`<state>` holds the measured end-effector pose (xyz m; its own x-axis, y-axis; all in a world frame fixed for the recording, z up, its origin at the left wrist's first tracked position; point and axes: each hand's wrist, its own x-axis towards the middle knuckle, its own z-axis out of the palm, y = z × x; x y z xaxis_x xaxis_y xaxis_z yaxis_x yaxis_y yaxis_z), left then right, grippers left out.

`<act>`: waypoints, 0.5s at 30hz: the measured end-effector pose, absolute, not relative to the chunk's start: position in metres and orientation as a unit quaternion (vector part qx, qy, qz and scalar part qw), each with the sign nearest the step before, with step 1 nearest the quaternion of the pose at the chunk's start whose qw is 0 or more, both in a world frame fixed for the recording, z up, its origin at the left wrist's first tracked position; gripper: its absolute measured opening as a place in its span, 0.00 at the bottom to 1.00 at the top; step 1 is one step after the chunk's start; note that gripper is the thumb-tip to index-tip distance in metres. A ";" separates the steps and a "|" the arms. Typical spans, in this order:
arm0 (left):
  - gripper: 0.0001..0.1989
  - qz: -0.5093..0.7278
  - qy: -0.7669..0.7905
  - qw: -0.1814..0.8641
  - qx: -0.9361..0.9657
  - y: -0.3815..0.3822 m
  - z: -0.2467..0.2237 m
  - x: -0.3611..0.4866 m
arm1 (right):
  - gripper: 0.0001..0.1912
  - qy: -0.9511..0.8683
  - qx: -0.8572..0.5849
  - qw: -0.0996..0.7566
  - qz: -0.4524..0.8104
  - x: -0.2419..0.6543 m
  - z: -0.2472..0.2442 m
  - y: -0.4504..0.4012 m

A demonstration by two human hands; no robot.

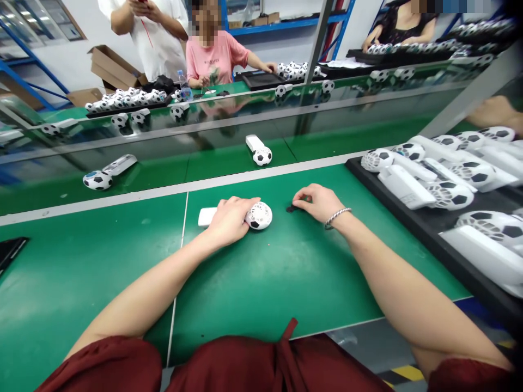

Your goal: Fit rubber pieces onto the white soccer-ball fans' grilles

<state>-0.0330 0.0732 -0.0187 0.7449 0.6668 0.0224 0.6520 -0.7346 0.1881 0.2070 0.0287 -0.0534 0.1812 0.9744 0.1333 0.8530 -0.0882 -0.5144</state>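
Observation:
My left hand (229,220) is wrapped over the white handle of a handheld fan with a soccer-ball head (260,215), which lies on the green work surface (245,283). The patterned head points right and shows beyond my fingers; part of the handle sticks out at the left. To the right of it, my right hand (317,202) pinches with thumb and forefinger at a small black piece (291,208) on the surface. Too little of that piece shows to tell its kind. A twisted bracelet (337,218) circles my right wrist.
A black tray (412,228) of similar fans stands at the right. Beyond a pale rail (163,190), a green conveyor carries a fan (261,155) and another fan (98,179). Several people sit or stand across the line. A dark tray corner (12,251) shows at far left.

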 end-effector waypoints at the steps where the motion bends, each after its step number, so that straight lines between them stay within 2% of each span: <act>1: 0.31 0.050 0.350 0.073 0.933 0.074 -0.019 -0.033 | 0.03 -0.640 -0.724 0.223 0.128 0.208 -0.054 0.028; 5: 0.32 0.071 0.342 0.060 0.935 0.076 -0.024 -0.033 | 0.07 -0.690 -0.698 0.152 0.114 0.200 -0.054 0.026; 11: 0.33 0.064 0.342 0.059 0.936 0.075 -0.029 -0.033 | 0.12 -0.753 -0.658 0.011 -0.019 0.174 -0.046 0.018; 15: 0.34 0.071 0.337 0.069 0.936 0.077 -0.031 -0.035 | 0.14 -0.749 -0.661 0.002 -0.050 0.169 -0.049 0.020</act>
